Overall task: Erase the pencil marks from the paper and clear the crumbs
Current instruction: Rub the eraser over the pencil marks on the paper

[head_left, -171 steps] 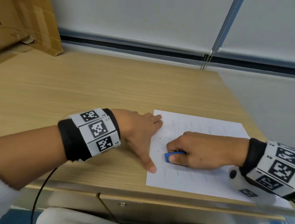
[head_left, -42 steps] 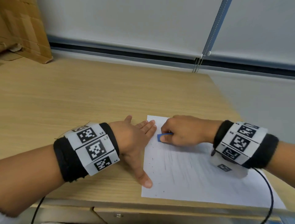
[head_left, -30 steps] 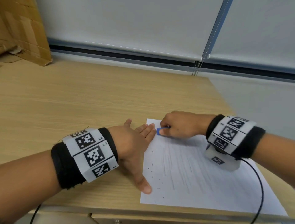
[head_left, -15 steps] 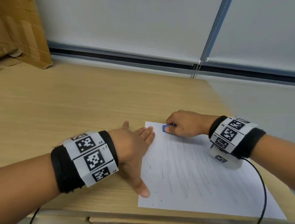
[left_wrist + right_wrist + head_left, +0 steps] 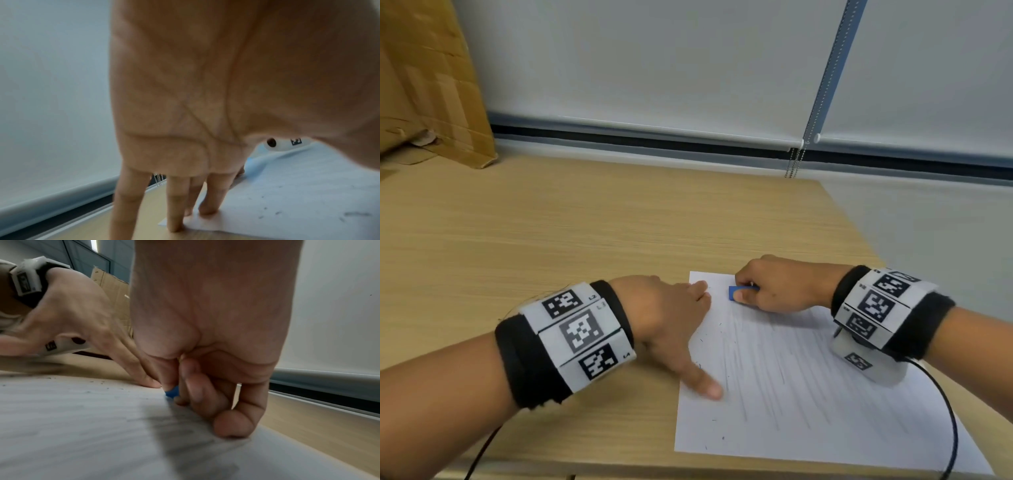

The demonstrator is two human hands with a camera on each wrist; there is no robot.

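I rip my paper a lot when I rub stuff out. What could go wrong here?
The right hand rubs the eraser near the paper's far edge, so it might crease or tear there. The left hand only presses the left edge, so the sheet might slide. Grey marks and crumbs could smear.

Both forearms are bare. Each wrist wears a wide black fabric band wrapped by white panels printed with 3 black square fiducial markers. Under the right wrist hangs a white camera housing bearing 1 more marker. Thin black cables trail from both bands.
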